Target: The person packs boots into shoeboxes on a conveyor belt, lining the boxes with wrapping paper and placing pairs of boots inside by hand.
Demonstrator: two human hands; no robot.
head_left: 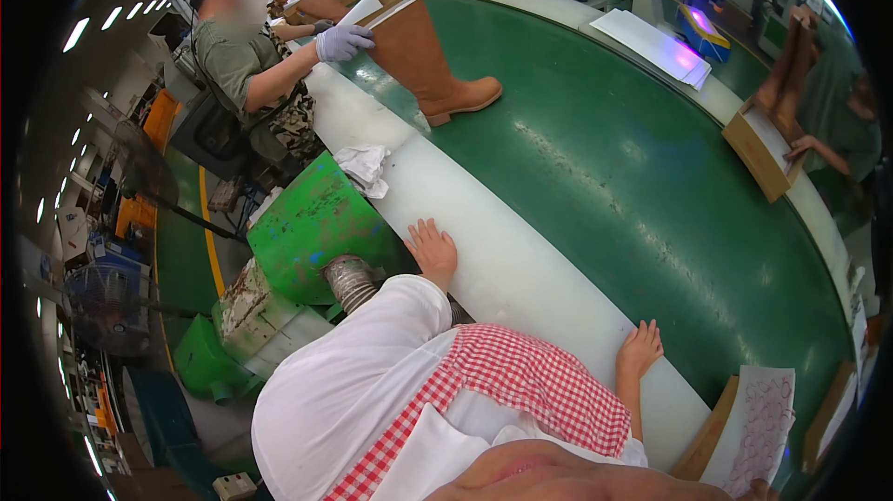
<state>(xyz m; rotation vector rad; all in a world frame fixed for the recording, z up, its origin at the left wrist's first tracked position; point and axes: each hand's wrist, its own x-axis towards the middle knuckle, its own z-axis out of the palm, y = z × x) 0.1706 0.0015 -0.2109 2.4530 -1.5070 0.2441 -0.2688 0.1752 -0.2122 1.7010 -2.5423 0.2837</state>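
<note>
My left hand (pixel 433 253) rests on the white ledge (pixel 502 264) along the green conveyor belt, fingers spread and holding nothing. My right hand (pixel 640 350) lies farther right, at the line where ledge and belt meet; its fingers are stretched out and hold nothing. Beyond my left hand, a crumpled white paper (pixel 364 169) sits on the ledge. A brown tall boot (pixel 420 59) stands over the belt at the far left, held near its top by a co-worker's gloved hand (pixel 344 42). To the right of my right hand is an open cardboard box (pixel 712 431) with patterned paper (pixel 761 427).
A green machine (pixel 321 231) with a ribbed hose (pixel 350 283) stands close by my left arm. The co-worker (pixel 244 64) sits past it. Across the green belt (pixel 595 175), another person handles brown boots by a cardboard box (pixel 758 149). White sheets (pixel 651 47) lie at the far edge.
</note>
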